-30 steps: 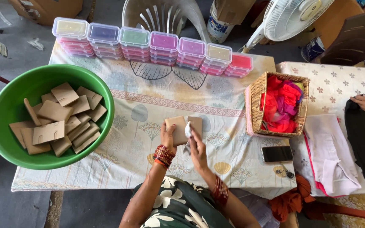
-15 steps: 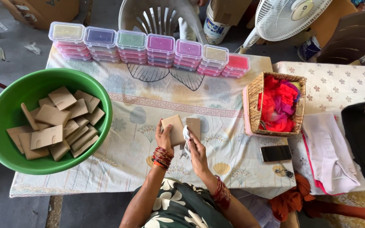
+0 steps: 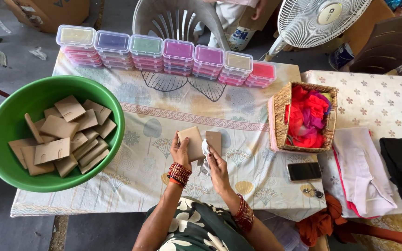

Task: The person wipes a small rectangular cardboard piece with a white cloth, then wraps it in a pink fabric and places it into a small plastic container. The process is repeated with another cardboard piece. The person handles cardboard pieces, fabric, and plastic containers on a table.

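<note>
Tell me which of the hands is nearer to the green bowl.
Left. The left hand, holding a tan card, lies closer to the green bowl; the right hand is farther, on the basket's side.

Grey floor, cloth-covered table (image 3: 154, 116), white plastic chair (image 3: 177, 21), standing fan (image 3: 324, 21)

My left hand (image 3: 180, 153) wore a stack of red bangles at the wrist, my right hand (image 3: 218, 168) a matching stack of darker red ones, and my dark green dress carried large white and cream flowers.
</note>
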